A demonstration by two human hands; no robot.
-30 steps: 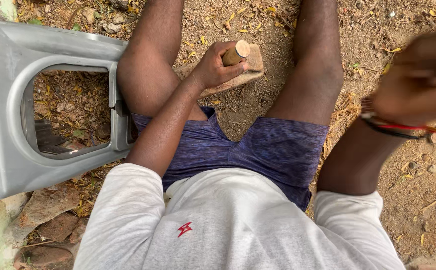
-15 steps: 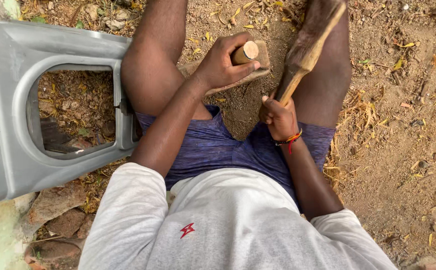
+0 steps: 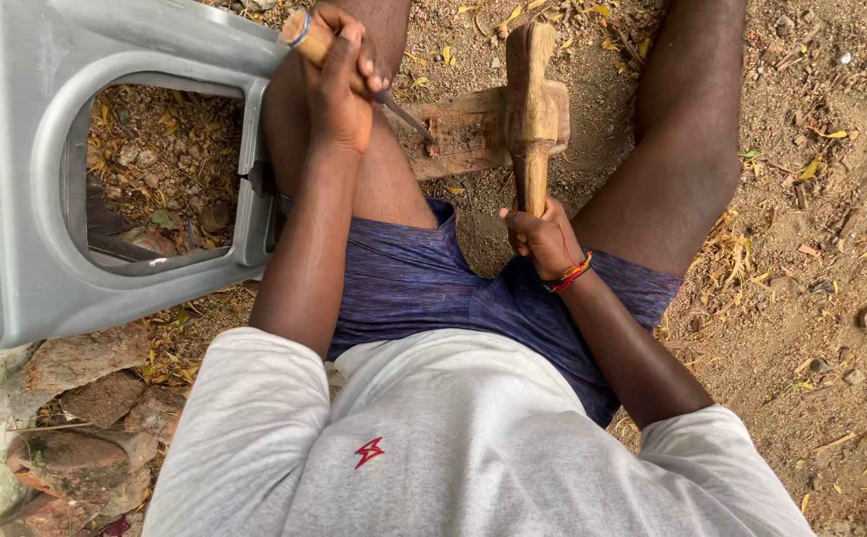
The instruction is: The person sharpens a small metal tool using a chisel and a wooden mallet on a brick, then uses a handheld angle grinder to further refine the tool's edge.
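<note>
L hand [image 3: 339, 85]: fist clamped round wooden-handled chisel [image 3: 354, 72] — tip on wood block [image 3: 463, 129].
R hand [image 3: 541, 237]: fingers wrapped tight on wooden mallet [image 3: 530, 94] handle — head over block.

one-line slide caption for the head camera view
Seated on bare soil, a person's left hand sets a wooden-handled chisel to a wooden block while the right hand holds a wooden mallet.

grey plastic chair [image 3: 26, 199] crowding left, thighs [image 3: 692, 129] flanking block [image 3: 463, 129]
</note>
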